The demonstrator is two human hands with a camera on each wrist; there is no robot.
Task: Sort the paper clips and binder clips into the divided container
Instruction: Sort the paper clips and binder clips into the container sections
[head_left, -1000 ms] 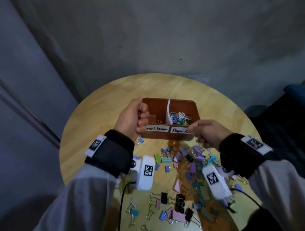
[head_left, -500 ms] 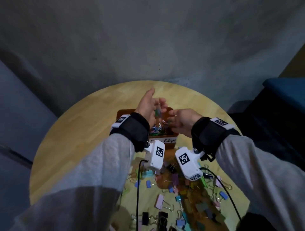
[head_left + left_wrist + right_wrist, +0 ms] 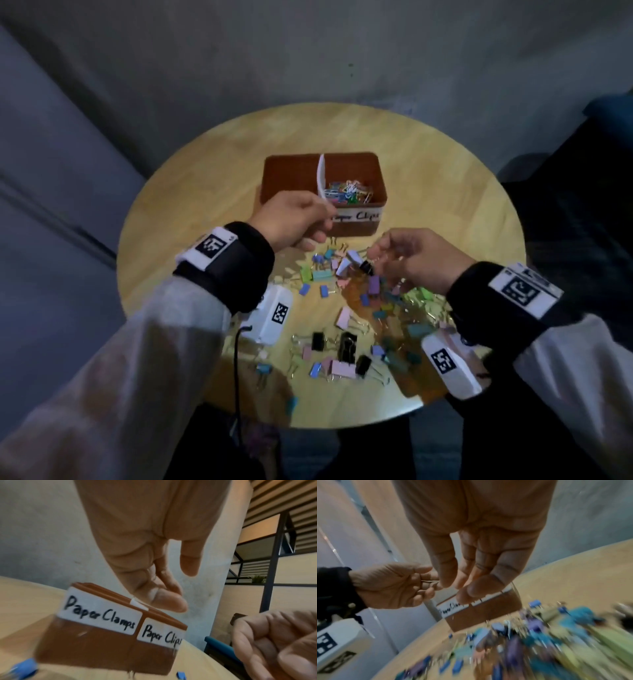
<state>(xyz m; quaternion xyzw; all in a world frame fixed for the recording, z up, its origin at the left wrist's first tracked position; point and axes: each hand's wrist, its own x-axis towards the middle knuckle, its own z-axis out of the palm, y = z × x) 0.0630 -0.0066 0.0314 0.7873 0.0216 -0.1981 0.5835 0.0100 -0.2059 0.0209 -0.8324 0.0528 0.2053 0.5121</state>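
A brown divided container [image 3: 356, 229] stands mid-table, labelled "Paper Clamps" on the left and "Paper Clips" on the right [image 3: 85, 642]. Coloured paper clips [image 3: 349, 192] fill its right compartment; the visible part of the left one looks bare. My left hand [image 3: 318, 224] hovers at the container's front left corner, fingers loosely curled, with nothing seen in it [image 3: 171, 596]. My right hand [image 3: 380, 253] is over the binder clip pile [image 3: 394, 308], fingertips pinching at the wire handle of a black binder clip [image 3: 366, 268]. The right wrist view is blurred.
The round wooden table [image 3: 205, 192] ends close to my body, and clips lie near that front edge. A grey wall stands behind, with a dark seat [image 3: 582, 205] at the right. White camera units [image 3: 274, 315] hang under both wrists, one trailing a black cable [image 3: 236, 377].
Both hands have drawn back from over the container. The left now hovers at its front corner without the green clip it held; the right has dropped to the pile.
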